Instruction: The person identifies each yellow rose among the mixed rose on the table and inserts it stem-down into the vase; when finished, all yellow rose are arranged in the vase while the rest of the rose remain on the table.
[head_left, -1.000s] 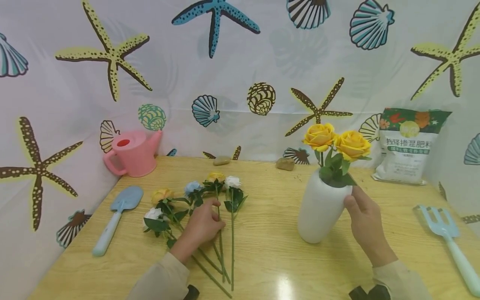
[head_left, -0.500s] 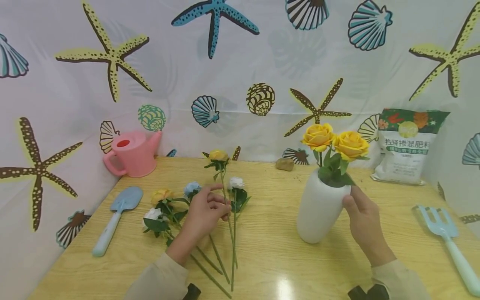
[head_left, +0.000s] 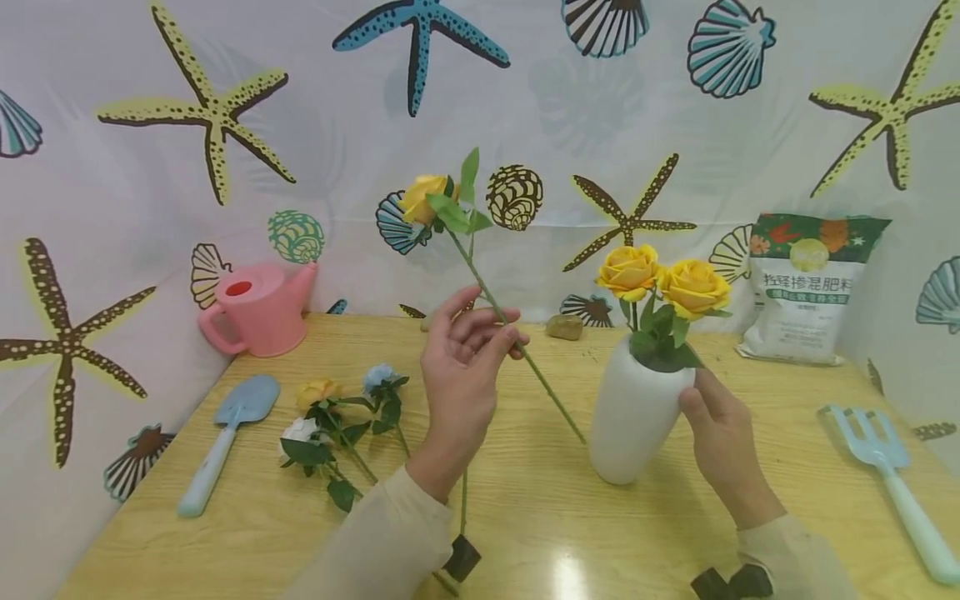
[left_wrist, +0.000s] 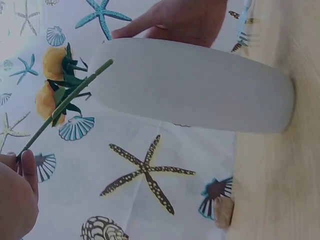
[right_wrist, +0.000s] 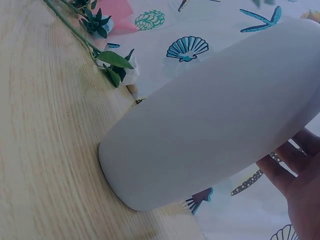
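The left hand (head_left: 457, 367) pinches a yellow rose (head_left: 423, 198) mid-stem, raised above the table (head_left: 525, 517), left of the white vase (head_left: 633, 417). The right hand (head_left: 723, 442) cups the vase's right side. The rose looks light with a thin, bendy stem; mid-stem seems a sound hold.

We are seeing the vase (head_left: 636, 425) standing on the worktop (head_left: 525, 500), right of centre, with two roses (head_left: 663, 285) in it. Loose flowers (head_left: 337, 408) are lying to its left, the trowel (head_left: 221, 437) further left, the watering can (head_left: 251, 308) behind. The bag (head_left: 810, 287) is standing behind right, the fork (head_left: 888, 479) lying far right.
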